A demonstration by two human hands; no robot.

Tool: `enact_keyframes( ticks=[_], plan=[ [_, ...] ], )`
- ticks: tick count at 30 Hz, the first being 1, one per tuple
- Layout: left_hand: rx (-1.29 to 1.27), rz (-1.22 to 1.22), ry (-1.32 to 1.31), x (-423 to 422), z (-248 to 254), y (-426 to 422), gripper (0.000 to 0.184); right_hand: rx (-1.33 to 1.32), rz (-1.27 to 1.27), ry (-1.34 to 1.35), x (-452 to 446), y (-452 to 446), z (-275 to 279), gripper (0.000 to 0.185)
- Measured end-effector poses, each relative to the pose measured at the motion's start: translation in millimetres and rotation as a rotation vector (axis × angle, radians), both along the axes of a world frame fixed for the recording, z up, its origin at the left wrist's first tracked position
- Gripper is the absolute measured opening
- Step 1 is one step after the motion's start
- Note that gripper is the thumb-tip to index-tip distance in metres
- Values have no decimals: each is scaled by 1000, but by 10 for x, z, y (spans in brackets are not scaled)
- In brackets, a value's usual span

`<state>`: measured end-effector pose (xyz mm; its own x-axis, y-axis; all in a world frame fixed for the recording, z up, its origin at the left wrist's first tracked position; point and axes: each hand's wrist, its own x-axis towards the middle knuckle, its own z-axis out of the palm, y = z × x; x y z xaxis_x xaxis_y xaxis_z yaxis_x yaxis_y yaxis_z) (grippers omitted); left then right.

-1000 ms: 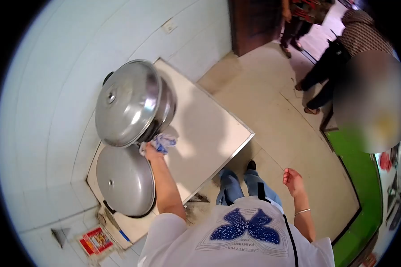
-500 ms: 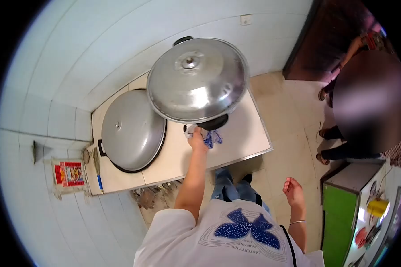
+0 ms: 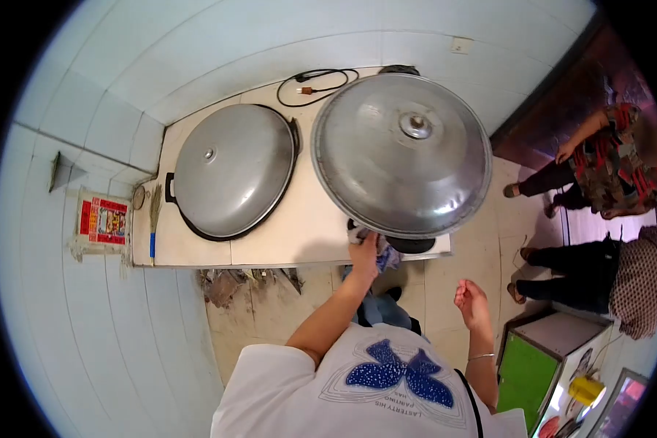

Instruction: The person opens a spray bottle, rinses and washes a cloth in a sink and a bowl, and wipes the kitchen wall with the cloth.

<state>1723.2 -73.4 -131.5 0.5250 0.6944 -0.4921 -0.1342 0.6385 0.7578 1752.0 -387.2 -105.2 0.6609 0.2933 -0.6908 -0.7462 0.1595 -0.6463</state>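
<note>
A patterned cloth (image 3: pixel 387 258) is bunched in my left hand (image 3: pixel 364 252), whose fingers are closed at the near rim of a big silver pot. The pot's domed lid (image 3: pixel 405 157) hides most of what lies beneath it. A dark handle (image 3: pixel 410 245) sticks out just right of the cloth. My right hand (image 3: pixel 472 302) hangs in the air over the floor, fingers curled, with nothing visible in it. Left of the pot, a wide pan with a grey lid (image 3: pixel 233 171) rests on the tiled counter (image 3: pixel 263 252).
A black cable (image 3: pixel 310 76) lies behind the pans. A blue-handled brush (image 3: pixel 153 237) is at the counter's left end. Two people (image 3: pixel 617 157) (image 3: pixel 598 281) stand at the right by a dark door. Below them is a green cabinet (image 3: pixel 525 376). Debris lies under the counter.
The camera view has turned, so the counter looks level. The lidded pot shows farther right, apart from the pan. My left hand has moved right with the pot, still holding the cloth.
</note>
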Motion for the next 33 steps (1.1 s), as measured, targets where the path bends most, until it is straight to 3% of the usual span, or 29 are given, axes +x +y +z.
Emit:
enact_keyframes(
  ticks=[8,11,15,18,19,20,22,24,28,29,30,31,33],
  plan=[
    [-137,-20,113,-80,-41,-124,19,-119,110,128,97,855,74,15],
    [238,-433,79,-326,-145,61,24,-138,133,143,107,1182,-65,15],
    [5,-726,25,-401,134,624,31,-145,180,151,102,1516,-176,19],
    [-29,-903,74,-416,116,976,40,-133,223,138,89,1664,-156,19],
    [65,-908,85,-421,144,982,38,-112,176,156,46,1655,-131,19],
    [76,-845,98,-490,152,1060,38,-83,193,172,93,1729,-155,19],
    [-293,-664,87,-603,191,1211,36,-39,195,162,14,1666,-105,19],
    [-307,-430,165,-796,345,1314,35,-39,394,217,213,1688,-243,18],
    [-41,-101,154,-1364,507,912,38,168,759,246,137,1715,-121,22],
    [-137,-63,78,-1469,581,774,38,176,817,156,152,1785,89,24],
    [-7,-21,83,-1513,567,648,36,179,871,63,124,1905,229,26],
    [25,31,63,-1669,739,501,34,210,985,2,10,2063,424,40],
    [252,100,-53,-1924,957,377,31,278,1074,-33,-362,2306,659,48]
  ],
)
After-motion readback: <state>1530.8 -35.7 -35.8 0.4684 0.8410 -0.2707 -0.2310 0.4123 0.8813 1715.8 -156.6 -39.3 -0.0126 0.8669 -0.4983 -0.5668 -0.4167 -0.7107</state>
